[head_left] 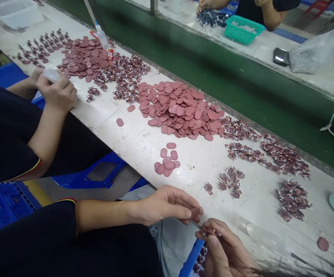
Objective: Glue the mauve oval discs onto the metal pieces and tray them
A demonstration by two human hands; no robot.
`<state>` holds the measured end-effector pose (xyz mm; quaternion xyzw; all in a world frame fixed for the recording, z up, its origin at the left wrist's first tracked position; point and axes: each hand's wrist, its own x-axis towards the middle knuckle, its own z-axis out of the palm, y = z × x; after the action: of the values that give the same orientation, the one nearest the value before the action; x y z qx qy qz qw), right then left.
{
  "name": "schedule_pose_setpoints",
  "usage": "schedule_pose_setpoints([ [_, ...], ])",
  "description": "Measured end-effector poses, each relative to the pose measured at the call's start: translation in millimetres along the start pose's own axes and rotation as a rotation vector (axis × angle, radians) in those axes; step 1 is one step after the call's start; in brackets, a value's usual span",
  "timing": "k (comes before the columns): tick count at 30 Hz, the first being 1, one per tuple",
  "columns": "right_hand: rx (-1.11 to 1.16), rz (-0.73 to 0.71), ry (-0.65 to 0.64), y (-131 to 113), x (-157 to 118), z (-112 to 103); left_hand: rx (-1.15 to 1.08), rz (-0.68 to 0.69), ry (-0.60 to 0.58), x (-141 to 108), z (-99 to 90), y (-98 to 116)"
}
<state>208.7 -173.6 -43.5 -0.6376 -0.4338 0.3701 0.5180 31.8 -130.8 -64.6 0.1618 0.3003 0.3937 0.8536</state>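
Observation:
Over the table's near edge, my left hand (168,206) pinches a reddish oval disc (195,214) between thumb and fingers. Just right of it, my right hand (227,248) is closed on a small dark brown figure piece (210,231); the two hands are close but apart. Several loose oval discs (169,165) lie on the table beyond my left hand. Farther back is a large heap of the same discs (181,109). Small groups of brown figure pieces (231,181) lie beyond my right hand. A clear bottle with a thin tip (266,236) rests on its side right of that hand.
At left, another person's hands (59,90) hold a whitish bottle beside more discs and standing figures (44,46). A green belt (155,50) runs behind the table (138,134). Across it are a teal basket (242,36) and a plastic bag (319,50). A blue bin edge (191,259) is below my hands.

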Motion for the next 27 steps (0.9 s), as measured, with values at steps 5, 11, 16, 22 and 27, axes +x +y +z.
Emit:
schedule_pose_setpoints([
  [5,0.015,0.152,0.054,-11,-13,9,0.017,0.016,-0.047,2,1.7,-8],
  [11,0.002,0.137,0.020,-16,-10,3,0.045,0.014,-0.033,3,4.2,-10],
  [16,0.043,0.108,-0.005,-4,-2,-7,0.080,0.069,-0.045,3,8.8,-12],
  [22,0.053,0.068,-0.062,9,7,-18,0.117,0.099,-0.036,4,14.5,-15],
  [27,0.064,0.054,-0.001,6,4,-15,0.103,0.122,-0.056,6,16.4,-16],
])
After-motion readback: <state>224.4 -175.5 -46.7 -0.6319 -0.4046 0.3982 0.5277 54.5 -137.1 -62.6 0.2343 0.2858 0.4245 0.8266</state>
